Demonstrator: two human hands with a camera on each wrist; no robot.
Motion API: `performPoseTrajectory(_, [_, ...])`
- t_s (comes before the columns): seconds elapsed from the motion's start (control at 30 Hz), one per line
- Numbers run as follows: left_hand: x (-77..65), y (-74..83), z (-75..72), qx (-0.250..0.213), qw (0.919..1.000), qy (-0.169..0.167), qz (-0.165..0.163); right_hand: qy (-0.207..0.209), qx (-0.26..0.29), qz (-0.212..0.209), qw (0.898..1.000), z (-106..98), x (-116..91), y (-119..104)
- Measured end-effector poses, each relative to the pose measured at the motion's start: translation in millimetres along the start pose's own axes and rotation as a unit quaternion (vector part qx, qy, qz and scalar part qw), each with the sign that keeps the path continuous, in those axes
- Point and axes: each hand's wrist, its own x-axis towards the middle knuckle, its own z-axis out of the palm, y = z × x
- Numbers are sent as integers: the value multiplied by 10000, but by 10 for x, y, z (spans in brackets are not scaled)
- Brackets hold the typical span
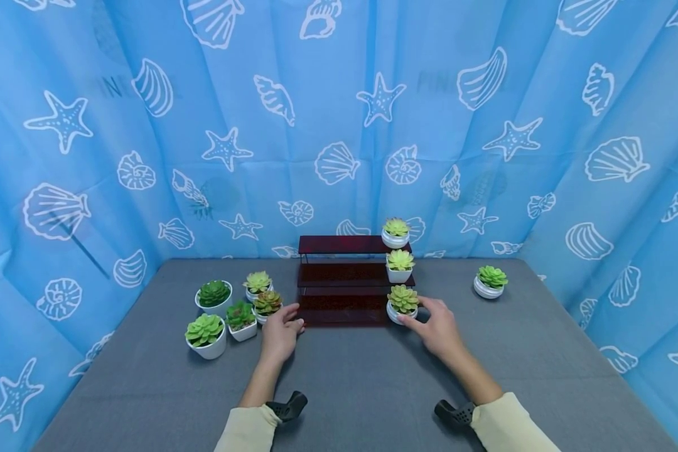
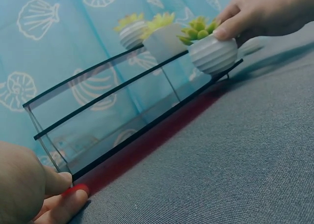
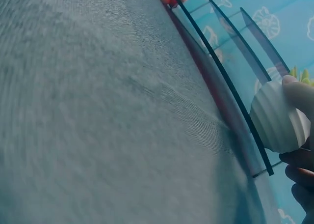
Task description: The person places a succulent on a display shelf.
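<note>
A three-tier see-through dark red display stand (image 1: 343,307) stands in the middle of the table. My left hand (image 1: 280,334) is at its front left corner, thumb and fingertips pinching the end of the lowest tier in the left wrist view. With my right hand (image 1: 437,326) I grip a round white ribbed pot holding a green succulent (image 1: 403,300), at the right end of the lowest tier. Behind it, a succulent in a squarish white pot (image 1: 399,266) sits on the middle tier, and another in a round white pot (image 1: 395,233) on the top tier.
Left of the stand several potted succulents are grouped, among them a light green one (image 1: 204,336), a dark green one (image 1: 213,296) and a reddish one (image 1: 267,304). A single potted succulent (image 1: 490,282) stands far right. A blue shell-print curtain (image 1: 339,125) hangs behind the grey-covered table (image 1: 361,395).
</note>
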Motion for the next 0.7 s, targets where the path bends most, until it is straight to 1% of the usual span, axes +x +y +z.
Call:
performPoseTrajectory(0.23, [8,-6,-1,-44,10000,-1,-4,133,53,-65,9999,82,12,-57])
performPoseTrajectory(0.47, [1,-6,-1,-162,9998,-40,95,126,143,-149,9997,178,48,-152])
performPoseTrajectory(0.7, [4,-3,7,-153,9999,-18,51,97,335,-120,9993,273,79,-263])
